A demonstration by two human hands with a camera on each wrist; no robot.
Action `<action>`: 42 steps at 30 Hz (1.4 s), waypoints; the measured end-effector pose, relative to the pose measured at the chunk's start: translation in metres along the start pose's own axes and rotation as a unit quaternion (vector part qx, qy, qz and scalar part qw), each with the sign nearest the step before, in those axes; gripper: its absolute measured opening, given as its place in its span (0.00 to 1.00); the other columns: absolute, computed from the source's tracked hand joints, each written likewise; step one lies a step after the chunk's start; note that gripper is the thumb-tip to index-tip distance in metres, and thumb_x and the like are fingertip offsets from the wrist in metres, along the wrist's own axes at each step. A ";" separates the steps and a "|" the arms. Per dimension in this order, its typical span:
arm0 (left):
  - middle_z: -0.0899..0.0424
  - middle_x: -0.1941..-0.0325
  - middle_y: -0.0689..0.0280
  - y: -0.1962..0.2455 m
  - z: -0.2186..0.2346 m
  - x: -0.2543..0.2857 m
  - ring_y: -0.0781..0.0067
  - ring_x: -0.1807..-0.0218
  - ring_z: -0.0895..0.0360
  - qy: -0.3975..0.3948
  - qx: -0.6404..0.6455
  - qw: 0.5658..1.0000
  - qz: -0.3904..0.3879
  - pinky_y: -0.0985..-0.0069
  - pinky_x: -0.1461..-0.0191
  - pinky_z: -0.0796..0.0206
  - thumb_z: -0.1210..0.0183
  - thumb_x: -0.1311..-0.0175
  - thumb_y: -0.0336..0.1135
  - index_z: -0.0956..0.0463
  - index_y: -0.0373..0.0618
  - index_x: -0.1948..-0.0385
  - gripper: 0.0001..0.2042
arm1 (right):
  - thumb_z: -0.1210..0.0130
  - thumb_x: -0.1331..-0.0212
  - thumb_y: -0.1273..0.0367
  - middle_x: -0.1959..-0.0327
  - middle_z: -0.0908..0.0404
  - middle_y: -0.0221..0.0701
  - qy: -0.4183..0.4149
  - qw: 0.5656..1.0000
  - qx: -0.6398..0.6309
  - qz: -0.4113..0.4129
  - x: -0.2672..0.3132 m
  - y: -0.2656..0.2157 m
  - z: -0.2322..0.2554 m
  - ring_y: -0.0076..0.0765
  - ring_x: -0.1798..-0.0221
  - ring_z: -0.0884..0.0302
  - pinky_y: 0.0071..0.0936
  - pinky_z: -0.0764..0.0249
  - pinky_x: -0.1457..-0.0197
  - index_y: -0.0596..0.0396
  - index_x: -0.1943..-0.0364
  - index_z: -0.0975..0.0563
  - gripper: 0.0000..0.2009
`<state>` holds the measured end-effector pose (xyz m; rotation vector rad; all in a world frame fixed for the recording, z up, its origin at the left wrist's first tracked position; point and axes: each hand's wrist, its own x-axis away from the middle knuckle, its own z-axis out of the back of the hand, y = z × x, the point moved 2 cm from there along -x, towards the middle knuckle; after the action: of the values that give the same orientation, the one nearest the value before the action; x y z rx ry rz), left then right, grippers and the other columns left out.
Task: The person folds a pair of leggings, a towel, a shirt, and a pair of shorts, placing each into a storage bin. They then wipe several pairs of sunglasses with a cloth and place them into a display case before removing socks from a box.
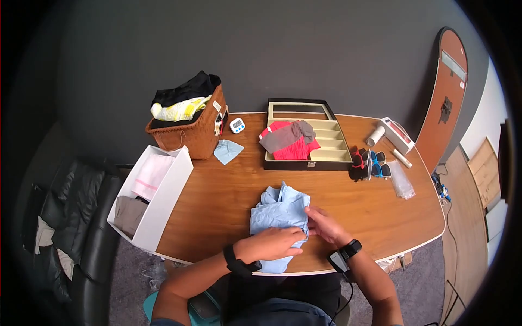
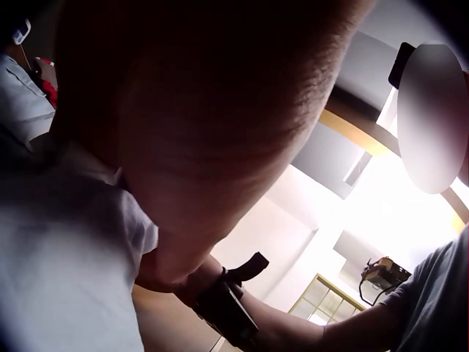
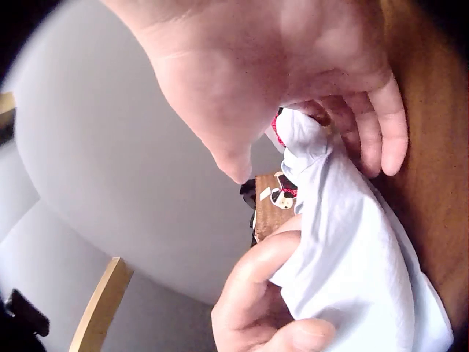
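Observation:
A crumpled, partly folded light blue garment (image 1: 280, 209) lies at the table's front edge, before the person. Reaching across its lower part, the left hand (image 1: 272, 243) pinches the garment's right edge; in the right wrist view that hand's thumb (image 3: 311, 334) presses on the fabric with the fingers curled against it. The right hand (image 1: 324, 225) is at the same edge, farther up. Its fairly straight fingers lie along one side of the raised fabric (image 3: 352, 242), and its thumb (image 3: 238, 165) stands apart on the other side. The left wrist view shows mostly dark forearm and fabric (image 2: 66, 257).
Behind is a sectioned case (image 1: 337, 146) with red and grey clothes on it. A brown basket (image 1: 190, 138) of clothes, a white box (image 1: 168, 190), a timer (image 1: 237, 125) and a small blue cloth (image 1: 228, 151) stand left; sunglasses (image 1: 380, 163) and a plastic bag (image 1: 401, 182) lie right.

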<state>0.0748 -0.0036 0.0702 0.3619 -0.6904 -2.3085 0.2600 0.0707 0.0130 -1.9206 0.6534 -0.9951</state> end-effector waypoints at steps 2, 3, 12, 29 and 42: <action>0.21 0.55 0.58 -0.001 0.006 -0.003 0.55 0.60 0.21 0.016 0.064 0.998 -0.015 0.64 0.56 0.28 0.43 0.33 0.39 0.27 0.44 0.55 0.12 | 0.45 0.33 0.60 0.58 0.22 0.26 0.008 0.998 0.061 0.012 0.001 -0.003 -0.008 0.18 0.60 0.24 0.19 0.24 0.59 0.55 0.46 0.28 0.18; 0.21 0.56 0.59 -0.002 0.014 -0.005 0.58 0.61 0.20 0.034 0.121 0.992 -0.028 0.67 0.56 0.28 0.43 0.33 0.39 0.26 0.43 0.55 0.11 | 0.45 0.33 0.60 0.58 0.22 0.26 0.009 0.998 0.061 0.009 -0.002 0.002 -0.006 0.18 0.60 0.24 0.19 0.24 0.59 0.55 0.46 0.28 0.18; 0.27 0.38 0.61 -0.078 0.094 0.013 0.70 0.36 0.30 0.205 0.167 0.961 0.087 0.69 0.35 0.37 0.45 0.35 0.26 0.36 0.41 0.37 0.23 | 0.52 0.34 0.77 0.60 0.23 0.18 -0.088 0.968 0.126 0.198 0.025 -0.052 -0.036 0.15 0.57 0.29 0.19 0.31 0.50 0.59 0.53 0.23 0.09; 0.19 0.60 0.70 0.001 0.179 0.007 0.82 0.54 0.25 0.200 0.306 0.930 0.035 0.81 0.48 0.33 0.40 0.36 0.28 0.21 0.37 0.60 0.07 | 0.49 0.44 0.77 0.63 0.19 0.27 -0.043 0.956 0.015 0.291 0.052 -0.133 -0.044 0.21 0.60 0.23 0.22 0.27 0.53 0.61 0.59 0.22 0.10; 0.23 0.45 0.59 0.081 0.239 0.017 0.68 0.43 0.26 0.157 0.113 0.981 0.019 0.74 0.39 0.35 0.60 0.41 0.20 0.27 0.36 0.44 0.22 | 0.43 0.36 0.70 0.62 0.20 0.23 0.035 0.894 0.264 0.361 0.067 -0.175 -0.102 0.17 0.61 0.28 0.22 0.28 0.57 0.58 0.49 0.24 0.14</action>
<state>0.0032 0.0239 0.3111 0.7917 -0.7915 -2.0771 0.2227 0.0625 0.2230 -1.0303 0.9308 -0.6575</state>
